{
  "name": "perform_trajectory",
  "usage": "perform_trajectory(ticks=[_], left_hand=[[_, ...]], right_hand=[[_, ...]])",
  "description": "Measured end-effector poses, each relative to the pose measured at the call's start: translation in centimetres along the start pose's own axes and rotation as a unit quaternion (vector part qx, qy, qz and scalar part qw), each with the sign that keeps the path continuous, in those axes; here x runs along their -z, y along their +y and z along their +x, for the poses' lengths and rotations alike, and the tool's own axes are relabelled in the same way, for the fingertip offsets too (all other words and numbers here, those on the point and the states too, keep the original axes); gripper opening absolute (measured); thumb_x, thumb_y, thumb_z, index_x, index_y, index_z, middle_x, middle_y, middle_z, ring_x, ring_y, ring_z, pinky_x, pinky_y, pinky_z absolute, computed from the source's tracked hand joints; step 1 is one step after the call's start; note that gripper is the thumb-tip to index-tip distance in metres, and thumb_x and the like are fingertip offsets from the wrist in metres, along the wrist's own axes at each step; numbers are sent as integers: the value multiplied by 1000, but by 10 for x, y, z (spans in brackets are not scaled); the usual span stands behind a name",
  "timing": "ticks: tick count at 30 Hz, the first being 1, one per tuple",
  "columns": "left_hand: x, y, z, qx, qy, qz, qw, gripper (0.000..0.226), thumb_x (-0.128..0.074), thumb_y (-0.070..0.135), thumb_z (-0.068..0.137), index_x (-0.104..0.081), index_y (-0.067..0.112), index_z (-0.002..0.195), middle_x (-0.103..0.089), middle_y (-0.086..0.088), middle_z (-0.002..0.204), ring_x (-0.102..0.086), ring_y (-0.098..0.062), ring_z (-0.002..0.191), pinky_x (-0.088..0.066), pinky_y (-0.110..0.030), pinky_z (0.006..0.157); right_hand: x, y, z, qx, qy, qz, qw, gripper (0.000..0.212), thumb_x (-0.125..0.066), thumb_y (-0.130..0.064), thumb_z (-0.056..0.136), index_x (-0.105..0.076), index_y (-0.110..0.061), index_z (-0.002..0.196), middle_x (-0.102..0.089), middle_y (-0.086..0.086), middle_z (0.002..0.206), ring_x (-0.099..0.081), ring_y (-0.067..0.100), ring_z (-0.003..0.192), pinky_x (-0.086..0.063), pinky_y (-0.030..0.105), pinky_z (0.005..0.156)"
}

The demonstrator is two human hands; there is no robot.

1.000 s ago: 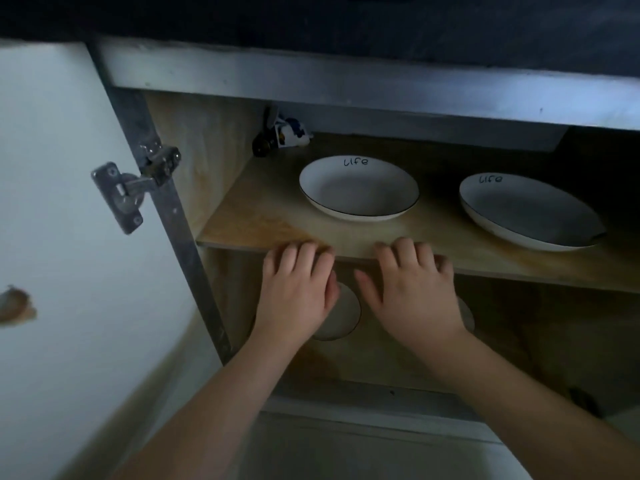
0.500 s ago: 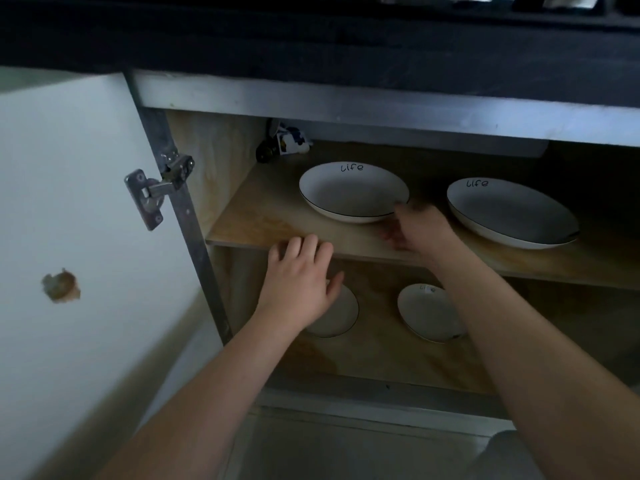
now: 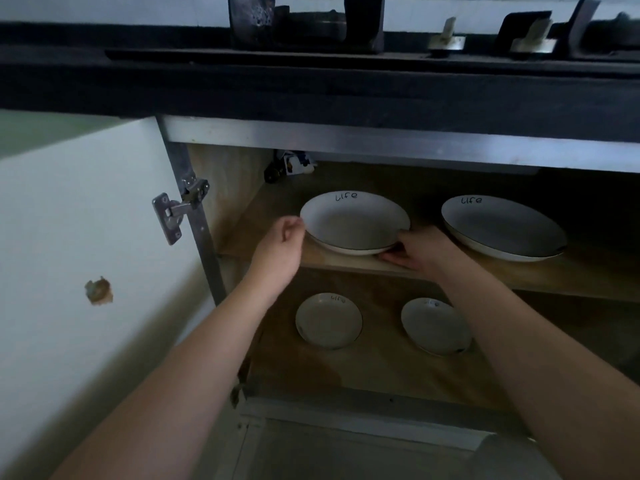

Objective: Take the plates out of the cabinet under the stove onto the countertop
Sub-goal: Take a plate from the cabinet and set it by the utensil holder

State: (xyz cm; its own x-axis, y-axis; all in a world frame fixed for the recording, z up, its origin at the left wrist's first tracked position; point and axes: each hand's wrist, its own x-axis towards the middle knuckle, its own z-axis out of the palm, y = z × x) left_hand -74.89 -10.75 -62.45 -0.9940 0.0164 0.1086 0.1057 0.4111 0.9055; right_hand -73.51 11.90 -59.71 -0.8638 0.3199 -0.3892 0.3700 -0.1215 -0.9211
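The cabinet under the stove stands open. On its upper shelf [image 3: 588,275] lie two large white plates marked "life". My right hand [image 3: 420,251] grips the front right rim of the left large plate [image 3: 353,223], thumb on the rim. My left hand [image 3: 280,244] is at that plate's left rim with loosely curled fingers; I cannot tell whether it touches. The right large plate [image 3: 502,226] lies untouched. Two small white plates sit on the lower shelf, the left small plate [image 3: 329,320] and the right small plate [image 3: 434,325].
The white cabinet door [image 3: 86,237] is swung open on the left, its metal hinge [image 3: 173,213] sticking out. The dark countertop edge [image 3: 311,91] runs overhead with the stove grates [image 3: 304,26] on it. A small dark object [image 3: 294,164] lies at the shelf's back left.
Both hands left the shelf's front edge and reached in. The right hand took the left large plate's rim, and the left hand rose to its left side. The view tilted up.
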Motion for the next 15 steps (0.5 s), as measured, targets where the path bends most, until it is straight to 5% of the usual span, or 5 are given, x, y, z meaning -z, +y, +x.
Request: perform_trajectory(ticks=[2, 5, 9, 12, 15], left_hand=[[4, 3, 6, 81, 44, -63, 994, 35, -41, 46, 101, -52, 28, 130, -63, 3, 108, -64, -16, 95, -57, -36, 78], [6, 9, 8, 207, 3, -166, 964, 37, -44, 42, 101, -50, 21, 131, -63, -5, 102, -68, -22, 87, -58, -29, 52], [5, 14, 3, 231, -44, -249, 940, 47, -41, 41, 104, -42, 15, 143, -61, -8, 92, -71, -28, 81, -59, -33, 52], [7, 19, -6, 239, -53, -297, 923, 38, -40, 41, 104, -50, 19, 132, -52, -4, 89, -67, -29, 80, -59, -36, 51], [14, 17, -19, 237, -74, -327, 912, 35, -40, 42, 103, -54, 20, 126, -52, -5, 110, -64, -30, 93, -59, -39, 54]], right_hand=[[7, 6, -3, 11, 4, 2, 1000, 38, -59, -8, 93, -51, -8, 130, -64, 14, 109, -71, 23, 83, -60, 28, 63], [14, 10, -12, 45, -9, 3, 999, 35, -58, -1, 91, -54, -1, 125, -64, 15, 109, -69, 23, 86, -58, 24, 57], [21, 14, -29, 67, -27, 4, 997, 27, -53, 3, 92, -57, 1, 118, -68, 15, 100, -73, 24, 81, -59, 27, 56], [27, 16, -41, 76, -42, -12, 996, 28, -52, 2, 92, -56, -4, 119, -68, 13, 106, -72, 24, 85, -60, 30, 61], [33, 20, -51, 77, -58, -8, 995, 29, -50, 2, 93, -56, -8, 119, -67, 12, 110, -73, 23, 84, -59, 29, 60]])
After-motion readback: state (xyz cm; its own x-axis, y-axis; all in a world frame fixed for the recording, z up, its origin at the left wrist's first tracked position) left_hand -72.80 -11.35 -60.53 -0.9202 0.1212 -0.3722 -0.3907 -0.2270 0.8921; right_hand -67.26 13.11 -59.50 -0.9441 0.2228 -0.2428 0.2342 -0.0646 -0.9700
